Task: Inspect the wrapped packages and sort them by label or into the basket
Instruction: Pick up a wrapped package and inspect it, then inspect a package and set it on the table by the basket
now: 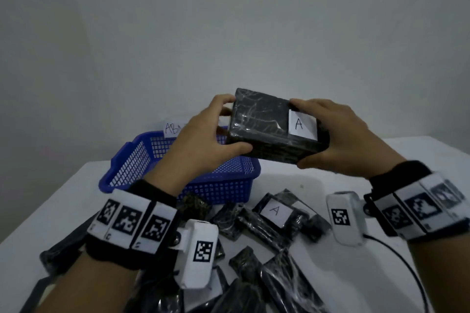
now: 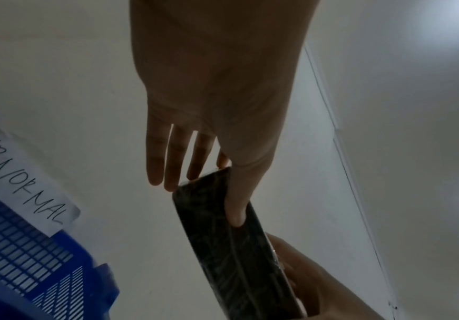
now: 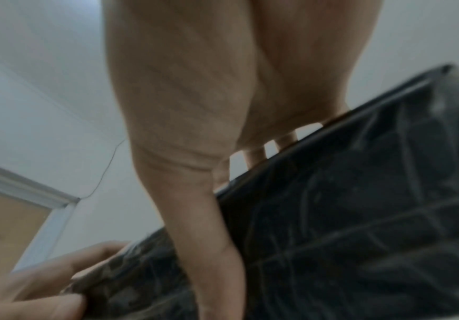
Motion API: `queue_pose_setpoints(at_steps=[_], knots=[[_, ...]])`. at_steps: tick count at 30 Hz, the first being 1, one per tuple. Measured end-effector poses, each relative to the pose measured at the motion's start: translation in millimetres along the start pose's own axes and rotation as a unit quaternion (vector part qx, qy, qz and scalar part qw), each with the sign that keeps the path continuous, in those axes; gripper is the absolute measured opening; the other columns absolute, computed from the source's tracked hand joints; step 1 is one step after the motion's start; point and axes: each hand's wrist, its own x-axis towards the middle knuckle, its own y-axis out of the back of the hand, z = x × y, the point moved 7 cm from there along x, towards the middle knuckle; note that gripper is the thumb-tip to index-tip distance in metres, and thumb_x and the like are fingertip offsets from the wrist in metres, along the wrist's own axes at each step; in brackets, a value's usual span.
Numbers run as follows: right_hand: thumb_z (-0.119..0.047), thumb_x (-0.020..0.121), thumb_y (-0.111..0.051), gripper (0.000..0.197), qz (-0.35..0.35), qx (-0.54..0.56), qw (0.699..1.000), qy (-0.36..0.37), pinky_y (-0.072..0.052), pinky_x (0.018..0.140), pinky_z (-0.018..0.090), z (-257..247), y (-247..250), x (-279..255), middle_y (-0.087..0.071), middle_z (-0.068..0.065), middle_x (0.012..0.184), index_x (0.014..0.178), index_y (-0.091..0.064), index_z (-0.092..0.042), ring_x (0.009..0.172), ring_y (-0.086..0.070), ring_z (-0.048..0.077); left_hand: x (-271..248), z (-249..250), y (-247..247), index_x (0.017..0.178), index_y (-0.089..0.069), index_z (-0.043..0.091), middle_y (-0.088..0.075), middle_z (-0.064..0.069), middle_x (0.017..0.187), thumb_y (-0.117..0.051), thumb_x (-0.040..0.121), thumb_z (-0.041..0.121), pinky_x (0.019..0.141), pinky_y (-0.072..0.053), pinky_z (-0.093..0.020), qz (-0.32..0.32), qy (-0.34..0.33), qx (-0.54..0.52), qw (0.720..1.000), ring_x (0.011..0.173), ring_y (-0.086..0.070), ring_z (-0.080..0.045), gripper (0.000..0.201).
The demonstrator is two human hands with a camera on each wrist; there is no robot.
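Observation:
Both hands hold a black film-wrapped package (image 1: 264, 124) in the air, above the right end of the blue basket (image 1: 142, 162). A white label marked "A" (image 1: 301, 126) sits on its top face. My left hand (image 1: 223, 129) grips the package's left end, thumb on the near side (image 2: 236, 207). My right hand (image 1: 328, 137) grips the labelled right end; its thumb lies across the dark wrap (image 3: 359, 216). A paper tag reading "ABNORMAL" (image 2: 25, 184) is fixed to the basket's far rim. No package shows inside the basket.
Several more black wrapped packages lie heaped on the white table (image 1: 63, 198) in front of the basket, one showing an "A" label (image 1: 276, 211). A black cable (image 1: 407, 262) curves over the table at the right. A plain wall stands behind.

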Motion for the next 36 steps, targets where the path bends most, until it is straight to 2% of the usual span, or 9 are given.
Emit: queue_pose_setpoints(at_steps=[5, 9, 12, 14, 18, 20, 26, 31, 36], knots=[[-0.044, 0.064, -0.087, 0.109, -0.068, -0.116, 0.990, -0.037, -0.015, 0.115, 0.065, 38, -7, 39, -0.034, -0.011, 0.154, 0.152, -0.024, -0.048, 0.145, -0.023, 0.021, 33, -22, -44, 0.155, -0.023, 0.032, -0.049, 0.004, 0.144, -0.073, 0.086, 0.044, 0.095, -0.048, -0.035, -0.107, 0.043, 0.072, 0.991, 0.112, -0.061, -0.021, 0.086], [-0.043, 0.068, -0.086, 0.106, -0.146, -0.116, 0.981, -0.060, -0.025, 0.113, 0.061, 80, -44, 74, -0.036, -0.007, 0.154, 0.154, -0.024, -0.045, 0.143, -0.030, 0.027, 51, -39, -91, 0.155, -0.016, 0.033, -0.048, -0.001, 0.146, -0.061, 0.072, 0.076, 0.102, -0.049, -0.044, -0.176, 0.058, 0.112, 0.976, 0.127, -0.054, -0.023, 0.103], [-0.027, 0.073, -0.088, 0.107, -0.199, -0.056, 0.975, -0.084, -0.031, 0.116, 0.057, 101, -70, 94, -0.033, -0.005, 0.160, 0.157, -0.024, -0.039, 0.145, -0.033, 0.029, 54, -57, -115, 0.157, 0.013, 0.032, -0.034, -0.013, 0.155, -0.059, 0.093, 0.052, 0.093, -0.052, -0.043, -0.184, 0.073, 0.132, 0.971, 0.110, -0.060, -0.028, 0.098], [-0.022, 0.075, -0.088, 0.108, -0.216, -0.025, 0.971, -0.100, -0.029, 0.119, 0.052, 115, -81, 106, -0.027, -0.001, 0.165, 0.159, -0.022, -0.035, 0.149, -0.030, 0.029, 53, -67, -123, 0.155, 0.022, 0.029, -0.033, -0.012, 0.157, -0.057, 0.098, 0.042, 0.080, -0.052, -0.037, -0.178, 0.079, 0.107, 0.975, 0.089, -0.060, -0.020, 0.099], [-0.026, 0.071, -0.090, 0.110, -0.204, -0.078, 0.969, -0.113, -0.034, 0.115, 0.054, 138, -93, 129, -0.034, 0.006, 0.160, 0.158, -0.023, -0.034, 0.144, -0.034, 0.036, 47, -89, -137, 0.158, 0.015, 0.022, -0.032, -0.013, 0.158, -0.044, 0.102, 0.047, 0.097, -0.039, -0.027, -0.218, 0.144, 0.071, 0.963, 0.129, -0.049, -0.025, 0.084], [-0.025, 0.069, -0.089, 0.110, -0.232, -0.148, 0.957, -0.096, -0.038, 0.111, 0.055, 138, -106, 134, -0.038, 0.004, 0.155, 0.157, -0.025, -0.037, 0.140, -0.037, 0.036, 47, -90, -139, 0.158, 0.012, 0.020, -0.028, -0.012, 0.160, -0.041, 0.103, 0.045, 0.100, -0.035, -0.025, -0.220, 0.150, 0.073, 0.961, 0.135, -0.043, -0.025, 0.081], [-0.012, 0.085, -0.078, 0.095, -0.315, -0.175, 0.926, -0.110, -0.041, 0.109, 0.045, 145, -151, 136, -0.030, 0.011, 0.161, 0.160, -0.021, -0.025, 0.143, -0.038, 0.036, 48, -92, -143, 0.158, 0.010, 0.021, -0.020, -0.006, 0.164, -0.040, 0.103, 0.045, 0.109, -0.034, -0.033, -0.199, 0.145, 0.100, 0.964, 0.139, -0.040, -0.022, 0.078], [-0.011, 0.092, -0.063, 0.085, -0.262, -0.177, 0.938, -0.145, -0.019, 0.117, 0.068, 152, -157, 132, -0.019, -0.001, 0.166, 0.160, -0.017, -0.037, 0.153, -0.018, 0.027, 48, -95, -144, 0.158, 0.010, 0.024, -0.019, -0.006, 0.165, -0.041, 0.102, 0.047, 0.114, -0.035, -0.041, -0.191, 0.148, 0.110, 0.964, 0.141, -0.039, -0.024, 0.079], [-0.022, 0.086, -0.070, 0.085, -0.230, -0.144, 0.948, -0.163, -0.018, 0.115, 0.071, 141, -149, 124, -0.033, -0.001, 0.161, 0.156, -0.025, -0.040, 0.148, -0.028, 0.030, 48, -91, -142, 0.159, 0.006, 0.023, -0.029, -0.008, 0.160, -0.041, 0.101, 0.047, 0.109, -0.041, -0.044, -0.187, 0.147, 0.124, 0.963, 0.132, -0.047, -0.026, 0.078]])
